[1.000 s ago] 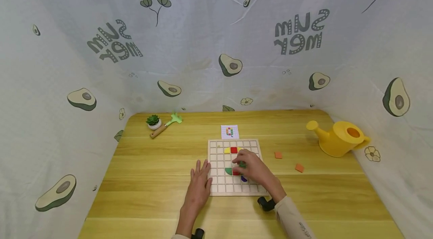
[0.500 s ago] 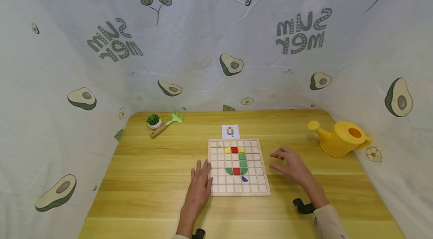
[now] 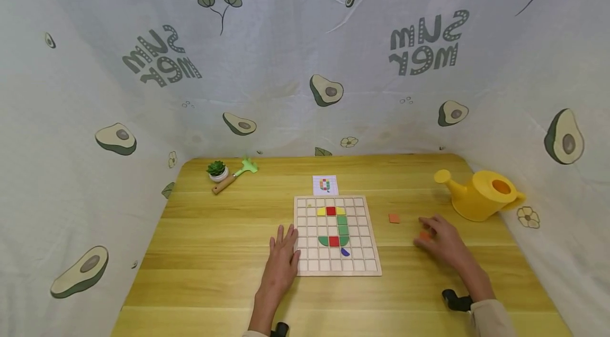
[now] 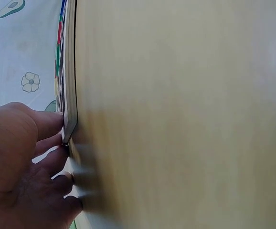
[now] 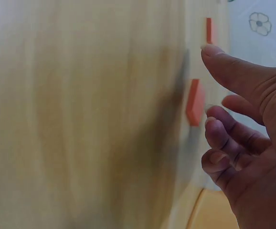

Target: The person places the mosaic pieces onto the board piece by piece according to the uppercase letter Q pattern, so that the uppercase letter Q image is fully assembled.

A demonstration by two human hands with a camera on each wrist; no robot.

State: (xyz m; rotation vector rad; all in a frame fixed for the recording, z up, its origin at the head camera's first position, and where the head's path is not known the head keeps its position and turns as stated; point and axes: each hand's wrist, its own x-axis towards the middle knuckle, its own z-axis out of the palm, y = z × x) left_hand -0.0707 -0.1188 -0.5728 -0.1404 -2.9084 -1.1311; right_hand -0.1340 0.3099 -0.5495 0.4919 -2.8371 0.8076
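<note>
A wooden grid board [image 3: 360,266] lies on the table with yellow, red and green tiles in an open-sided ring. A dark blue leaf-shaped tile [image 3: 345,252] sits askew just below the ring. My left hand [image 3: 280,262] rests flat at the board's left edge, fingers straight; in the left wrist view the thumb touches the board's edge. My right hand [image 3: 444,241] is over an orange square tile [image 5: 195,102], thumb and fingers spread apart around it. Another orange square tile [image 3: 394,218] lies between that hand and the board.
Behind the board lies a pattern card [image 3: 325,185] with a coloured figure. A yellow watering can [image 3: 478,196] stands at the back right. A potted succulent [image 3: 217,170] and a small hand rake [image 3: 233,176] are at the back left.
My right hand has left the board and moved right, across the table to the farther orange tile. The board's tiles are now uncovered. My left hand has stayed in place.
</note>
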